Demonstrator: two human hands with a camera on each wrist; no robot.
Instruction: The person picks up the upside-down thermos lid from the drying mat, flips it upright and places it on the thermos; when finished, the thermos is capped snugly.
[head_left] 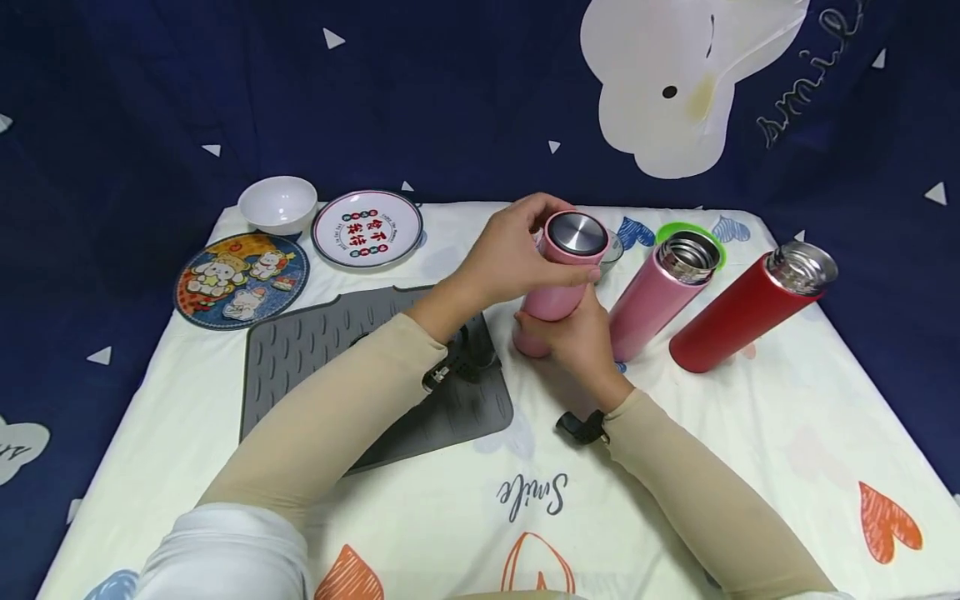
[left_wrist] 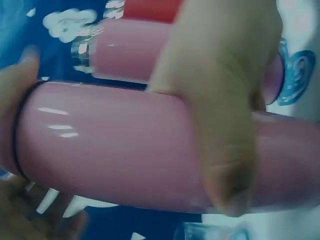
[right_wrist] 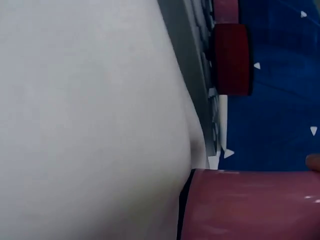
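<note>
Pink flask (head_left: 552,296) upright between hands: left hand (head_left: 517,258) grips cap, right hand (head_left: 573,342) grips base.

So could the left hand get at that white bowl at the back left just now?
Probably not right away: the left hand is wrapped round the lid of the pink flask. Once it lets go, the way to the white bowl looks free, with only flat plates nearby.

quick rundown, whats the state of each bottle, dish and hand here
pink bottle with cap: capped, held upright
left hand: grips the cap end
right hand: holds the bottle's lower body
second pink bottle: uncapped, standing apart
red bottle: uncapped, standing apart
white bowl: upright, nothing visible in it
white plate: lying flat, bare
cartoon plate: lying flat, bare
grey mat: flat on the table
</note>
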